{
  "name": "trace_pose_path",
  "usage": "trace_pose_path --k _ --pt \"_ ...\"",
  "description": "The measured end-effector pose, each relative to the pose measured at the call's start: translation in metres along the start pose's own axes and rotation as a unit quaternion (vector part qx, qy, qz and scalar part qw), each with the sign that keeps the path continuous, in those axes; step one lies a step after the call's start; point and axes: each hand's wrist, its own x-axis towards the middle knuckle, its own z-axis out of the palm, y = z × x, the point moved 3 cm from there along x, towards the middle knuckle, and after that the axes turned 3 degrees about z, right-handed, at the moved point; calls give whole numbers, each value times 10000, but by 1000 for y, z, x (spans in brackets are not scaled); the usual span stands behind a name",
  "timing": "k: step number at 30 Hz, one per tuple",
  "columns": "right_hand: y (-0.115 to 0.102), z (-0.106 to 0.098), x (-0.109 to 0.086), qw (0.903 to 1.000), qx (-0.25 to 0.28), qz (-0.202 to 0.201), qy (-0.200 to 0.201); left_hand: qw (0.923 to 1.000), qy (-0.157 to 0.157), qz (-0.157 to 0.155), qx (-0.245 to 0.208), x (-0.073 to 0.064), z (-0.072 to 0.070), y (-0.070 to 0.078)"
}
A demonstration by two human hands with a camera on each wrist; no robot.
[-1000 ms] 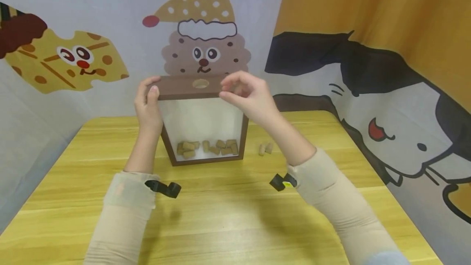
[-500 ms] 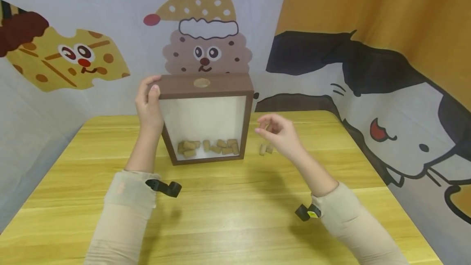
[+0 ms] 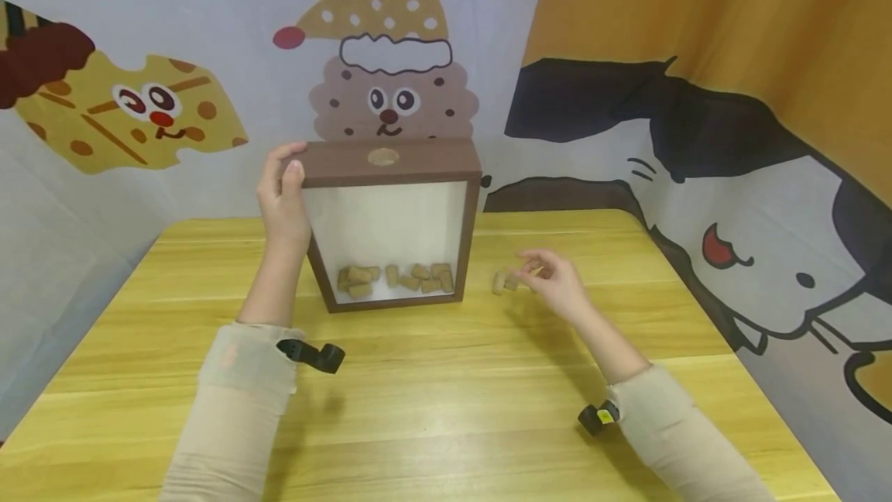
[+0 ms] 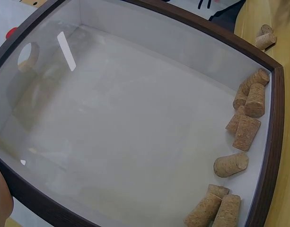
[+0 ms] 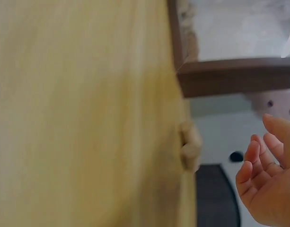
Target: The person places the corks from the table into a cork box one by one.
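A brown wooden box frame with a clear front and a round hole in its top stands upright on the table. My left hand grips its upper left corner, thumb on the front edge. Several corks lie inside along the bottom. To the right of the box, a few loose corks rest on the tabletop. My right hand hovers close beside them, its fingertips overlapping them in the head view. In the right wrist view its fingers are loosely bent, with nothing between them, apart from the corks.
The yellow wood-grain table reaches toward me and to both sides. Behind it hangs a cloth backdrop with cartoon figures. A small black camera is strapped at the left wrist, another at the right.
My right hand has left the box top by the hole and moved down and right to the loose corks. The left hand and the box stay in place.
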Motion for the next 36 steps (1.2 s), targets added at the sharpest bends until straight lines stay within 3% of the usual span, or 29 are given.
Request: trace_pose_path --k 4,10,23,36 --pt "42 2 11 9997 -167 178 -29 10000 -8 -40 37 -1 0 1" --pt "66 6 15 9984 -139 439 -318 9999 -25 -134 65 0 -1 0" --pt "83 13 30 9966 -485 575 -324 9999 -54 -79 -90 0 0 0" --pt "82 17 33 9941 -762 669 -379 9999 -56 -97 -8 0 -1 0"
